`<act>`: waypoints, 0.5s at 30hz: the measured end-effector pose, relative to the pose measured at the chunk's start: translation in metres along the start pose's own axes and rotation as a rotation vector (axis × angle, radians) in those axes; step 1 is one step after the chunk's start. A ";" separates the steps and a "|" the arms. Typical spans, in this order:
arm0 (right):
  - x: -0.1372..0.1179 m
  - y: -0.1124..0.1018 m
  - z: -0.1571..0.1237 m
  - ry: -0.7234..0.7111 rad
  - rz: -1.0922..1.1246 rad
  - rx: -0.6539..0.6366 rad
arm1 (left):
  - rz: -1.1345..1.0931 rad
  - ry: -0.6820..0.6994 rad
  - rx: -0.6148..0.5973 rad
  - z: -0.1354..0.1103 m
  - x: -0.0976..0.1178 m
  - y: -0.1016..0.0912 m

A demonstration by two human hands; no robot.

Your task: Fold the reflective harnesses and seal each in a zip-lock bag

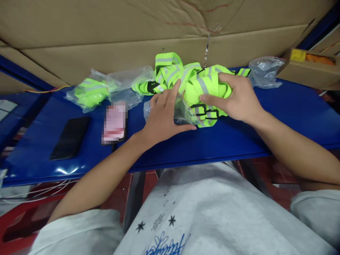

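Plainly, the right hand gripped a folded bundle of neon-yellow strap with grey reflective stripes, its thumb across the near face and its fingers around the far right side. Black buckles showed at the bundle's lower edge. The bundle sat above the blue table; whether it touched the surface could not be told. Just left of it, the left hand was spread, thumb and forefinger wide apart, over a clear bag whose edge lay against the bundle's left side. How far the bundle was inside the bag was unclear. Behind the bundle and to its left lay a loose heap of similar straps. Farther left of the bundle were a filled bag, a phone with a blurred screen and a dark phone. Well right of the bundle stood a cardboard box, with a crumpled bag just beside it.
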State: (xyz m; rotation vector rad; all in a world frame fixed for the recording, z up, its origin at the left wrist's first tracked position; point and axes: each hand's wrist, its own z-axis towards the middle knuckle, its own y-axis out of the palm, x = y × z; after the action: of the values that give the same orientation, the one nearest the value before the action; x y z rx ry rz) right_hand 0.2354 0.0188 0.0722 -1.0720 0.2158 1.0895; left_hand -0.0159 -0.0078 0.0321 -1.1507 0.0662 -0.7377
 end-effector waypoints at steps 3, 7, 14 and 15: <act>0.000 0.002 -0.004 -0.052 -0.156 0.043 | -0.002 0.019 0.009 -0.002 -0.004 0.002; -0.003 0.003 -0.006 -0.085 -0.171 -0.007 | 0.057 0.038 0.065 -0.003 -0.008 0.000; 0.004 0.005 -0.005 -0.081 -0.177 -0.044 | 0.045 0.080 0.113 -0.007 0.002 0.003; 0.007 0.007 -0.005 -0.083 -0.165 -0.041 | 0.052 0.073 0.111 -0.007 0.003 0.006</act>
State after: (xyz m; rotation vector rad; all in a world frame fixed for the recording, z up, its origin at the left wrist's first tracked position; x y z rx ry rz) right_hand 0.2353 0.0193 0.0612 -1.0592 0.0376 0.9910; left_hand -0.0134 -0.0143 0.0250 -1.0133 0.1144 -0.7285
